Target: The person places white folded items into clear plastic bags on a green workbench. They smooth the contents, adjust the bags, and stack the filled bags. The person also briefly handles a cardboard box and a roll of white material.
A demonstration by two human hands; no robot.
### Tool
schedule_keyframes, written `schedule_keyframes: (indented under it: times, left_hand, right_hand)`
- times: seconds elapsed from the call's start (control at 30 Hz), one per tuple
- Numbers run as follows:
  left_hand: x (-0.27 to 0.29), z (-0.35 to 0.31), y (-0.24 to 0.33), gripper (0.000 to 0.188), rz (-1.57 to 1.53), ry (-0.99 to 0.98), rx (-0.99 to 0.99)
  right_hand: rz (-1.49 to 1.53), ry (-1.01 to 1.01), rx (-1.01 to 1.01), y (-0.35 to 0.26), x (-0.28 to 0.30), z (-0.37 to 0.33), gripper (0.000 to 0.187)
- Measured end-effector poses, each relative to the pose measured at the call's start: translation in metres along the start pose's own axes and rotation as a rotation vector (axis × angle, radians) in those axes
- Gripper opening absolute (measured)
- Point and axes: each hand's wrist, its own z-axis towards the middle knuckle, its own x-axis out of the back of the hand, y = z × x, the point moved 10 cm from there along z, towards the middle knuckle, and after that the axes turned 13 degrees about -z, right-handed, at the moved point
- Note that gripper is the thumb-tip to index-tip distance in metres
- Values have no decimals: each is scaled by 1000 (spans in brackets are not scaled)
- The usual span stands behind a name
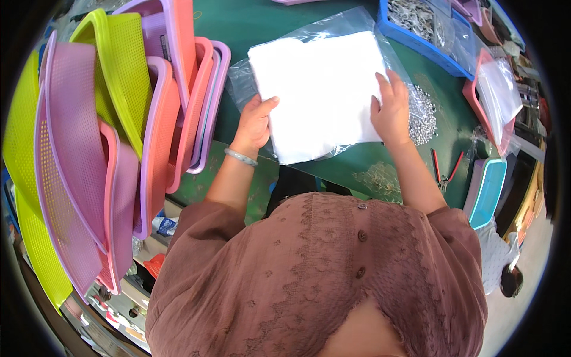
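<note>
Over one green table [250, 24], one white bundle [321, 95], left hand [254, 125] grasping it, right hand [394, 113], fingers [399, 90] spread atop

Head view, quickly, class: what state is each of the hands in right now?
Left hand: closed, holding the left edge of the white sheets.
Right hand: partly open, loosely spread at the right edge of the white sheets.

Flat rectangular sheet [321, 89] between left hand [254, 124] and right hand [392, 110]: plain white
Curved plastic baskets [71, 131] left of left hand: lime, lilac, coral; some dotted with holes
Flat tabletop [238, 21] beneath both hands: green
Shallow plastic tray [427, 52] beyond right hand: blue
Slim plier handles [436, 163] right of right hand: red
</note>
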Motion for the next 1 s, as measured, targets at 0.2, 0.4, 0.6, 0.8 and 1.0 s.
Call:
schedule_keyframes:
  times: [0.2,0.4,0.6,0.8,1.0]
  left_hand:
    - [-14,0,-2,35,22,-4,14]
    - [-24,-2,-7,44,-229,-60,55]
    - [-38,0,-12,44,-203,-164,90]
    - [-40,0,-15,39,-109,-149,92]
    - [-57,4,-20,37,-124,-197,91]
  right_hand:
    - [520,-426,8,-96,-45,-13,66]
    - [697,-544,-51,-92,-56,-14,66]
    - [874,-616,-216,-75,-72,-22,60]
    - [877,-620,-213,-69,-73,-22,61]
    - [756,-520,-126,-73,-58,-12,70]
